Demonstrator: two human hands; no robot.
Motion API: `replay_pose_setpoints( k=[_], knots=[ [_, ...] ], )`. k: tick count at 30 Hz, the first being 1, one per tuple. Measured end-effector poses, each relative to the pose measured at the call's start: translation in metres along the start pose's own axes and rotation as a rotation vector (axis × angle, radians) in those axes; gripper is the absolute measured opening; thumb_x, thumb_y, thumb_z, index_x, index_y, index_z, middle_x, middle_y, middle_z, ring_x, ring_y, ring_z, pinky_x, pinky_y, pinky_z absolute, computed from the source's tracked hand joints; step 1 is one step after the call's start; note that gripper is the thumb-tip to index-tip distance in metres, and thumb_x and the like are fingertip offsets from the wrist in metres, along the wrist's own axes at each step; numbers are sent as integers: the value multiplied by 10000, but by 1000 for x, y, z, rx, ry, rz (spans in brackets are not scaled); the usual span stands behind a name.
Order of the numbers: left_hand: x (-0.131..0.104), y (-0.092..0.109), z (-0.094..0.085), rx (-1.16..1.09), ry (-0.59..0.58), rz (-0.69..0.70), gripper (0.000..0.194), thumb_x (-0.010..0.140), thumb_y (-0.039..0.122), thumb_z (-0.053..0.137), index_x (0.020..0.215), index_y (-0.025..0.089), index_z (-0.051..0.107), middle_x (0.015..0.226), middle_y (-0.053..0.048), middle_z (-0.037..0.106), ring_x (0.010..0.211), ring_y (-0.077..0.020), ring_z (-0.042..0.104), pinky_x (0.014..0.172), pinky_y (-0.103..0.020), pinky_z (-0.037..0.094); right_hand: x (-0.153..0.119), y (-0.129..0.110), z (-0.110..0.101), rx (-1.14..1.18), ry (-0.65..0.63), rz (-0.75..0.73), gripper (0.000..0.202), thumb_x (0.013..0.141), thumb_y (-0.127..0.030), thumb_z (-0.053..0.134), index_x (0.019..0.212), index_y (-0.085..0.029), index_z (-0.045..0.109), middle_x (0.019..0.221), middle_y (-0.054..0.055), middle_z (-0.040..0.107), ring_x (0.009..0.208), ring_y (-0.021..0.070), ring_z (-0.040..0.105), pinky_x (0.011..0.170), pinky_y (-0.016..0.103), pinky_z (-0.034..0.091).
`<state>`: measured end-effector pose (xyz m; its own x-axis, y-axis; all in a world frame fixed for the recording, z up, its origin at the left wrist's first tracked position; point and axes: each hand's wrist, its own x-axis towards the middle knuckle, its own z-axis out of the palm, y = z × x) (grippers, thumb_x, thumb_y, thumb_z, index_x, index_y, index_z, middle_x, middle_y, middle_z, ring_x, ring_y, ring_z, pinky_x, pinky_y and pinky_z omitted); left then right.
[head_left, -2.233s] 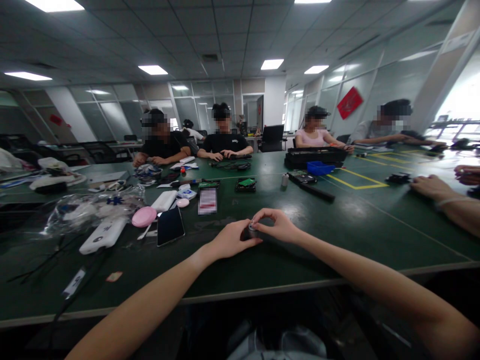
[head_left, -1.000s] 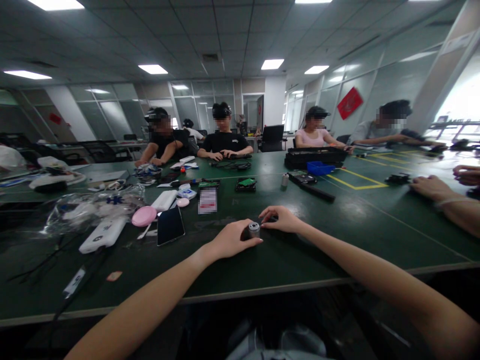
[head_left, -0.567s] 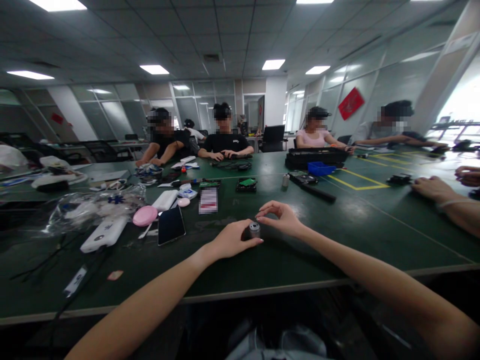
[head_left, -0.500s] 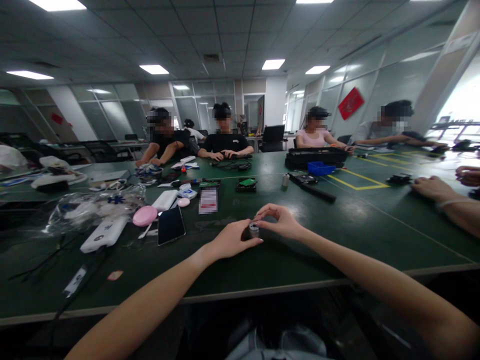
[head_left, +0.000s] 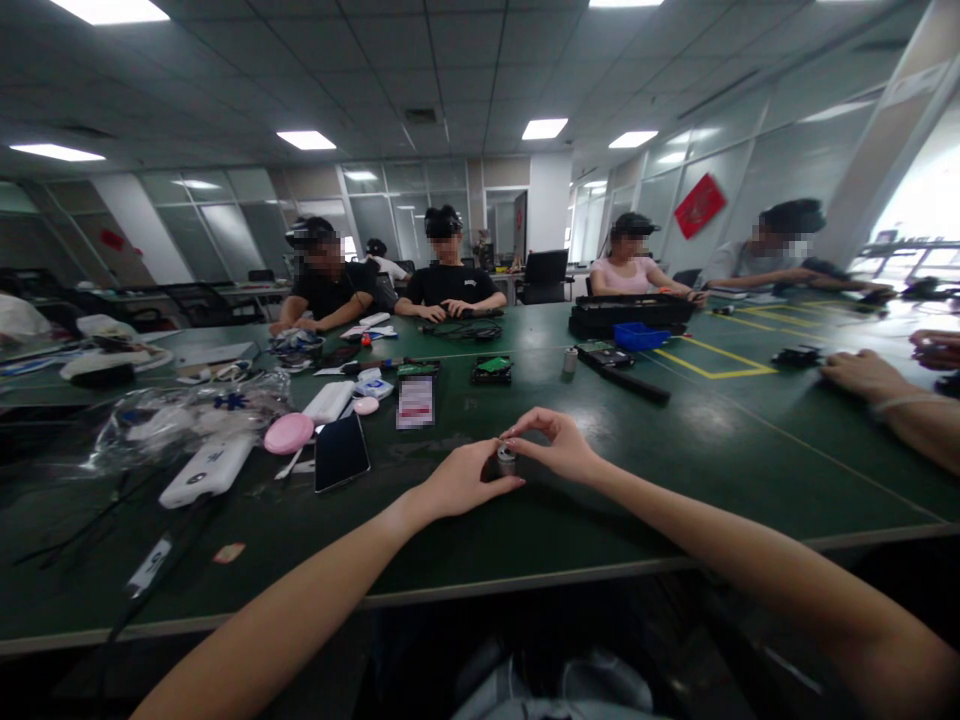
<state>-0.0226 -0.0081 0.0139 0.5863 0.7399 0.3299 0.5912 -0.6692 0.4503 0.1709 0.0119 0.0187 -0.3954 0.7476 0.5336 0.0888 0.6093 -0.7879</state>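
A small silvery metal cylinder point(head_left: 506, 463) stands upright on the green table point(head_left: 645, 510), between my two hands. My left hand point(head_left: 466, 480) is wrapped round its left side, the thumb in front and the fingers behind. From the right, my right hand point(head_left: 555, 442) reaches over the cylinder's top, with thumb and index finger brought together in a pinch there. Whatever small piece those fingertips hold, if any, is too small to make out.
To the left lie a dark phone point(head_left: 343, 453), a pink round case point(head_left: 289, 433), a white power bank point(head_left: 206, 470) and plastic bags. Ahead are a green circuit board point(head_left: 492, 369), another metal cylinder point(head_left: 570, 360) and a blue tray point(head_left: 641, 336). Several people sit around.
My right fingertips have shifted slightly left and up over the cylinder, showing more of its top. My left hand keeps its hold.
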Motion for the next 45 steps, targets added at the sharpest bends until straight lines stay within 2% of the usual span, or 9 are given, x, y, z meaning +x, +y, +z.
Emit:
replay_pose_setpoints(
  k=[10, 17, 23, 36, 45],
  knots=[
    [-1, 2, 0, -17, 15, 3, 386, 797, 477, 620, 1021, 164, 580, 925, -47, 644, 822, -206, 596, 679, -271, 426, -2, 1, 1, -34, -87, 5, 217, 753, -345, 691, 837, -150, 647, 843, 59, 686, 807, 170, 649, 792, 335, 520],
    [-1, 2, 0, -22, -5, -31, 397, 792, 477, 621, 1031, 162, 587, 884, -43, 641, 776, -199, 591, 665, -271, 431, 0, 5, 6, 129, 32, 12, 249, 722, -377, 719, 777, -166, 600, 883, 71, 708, 872, 195, 667, 835, 383, 526],
    [0, 2, 0, -60, 1, 9, 391, 802, 462, 622, 1062, 172, 582, 901, -33, 636, 766, -180, 583, 664, -261, 425, -1, 7, 6, 38, -76, 9, 221, 745, -360, 700, 795, -154, 637, 849, 65, 698, 833, 180, 661, 823, 356, 519],
    [0, 2, 0, -41, 4, -10, 388, 793, 474, 626, 1034, 173, 581, 887, -33, 644, 785, -194, 591, 668, -266, 428, -3, 2, 6, -26, -56, 0, 237, 768, -385, 669, 833, -161, 629, 846, 57, 683, 812, 177, 644, 805, 349, 512],
    [0, 1, 1, -10, 11, -4, 385, 796, 505, 605, 970, 163, 579, 836, -29, 623, 700, -171, 555, 612, -257, 395, -3, 0, 5, -66, -59, -25, 189, 794, -330, 646, 875, -160, 627, 851, 48, 654, 798, 157, 620, 782, 317, 508]
  ],
)
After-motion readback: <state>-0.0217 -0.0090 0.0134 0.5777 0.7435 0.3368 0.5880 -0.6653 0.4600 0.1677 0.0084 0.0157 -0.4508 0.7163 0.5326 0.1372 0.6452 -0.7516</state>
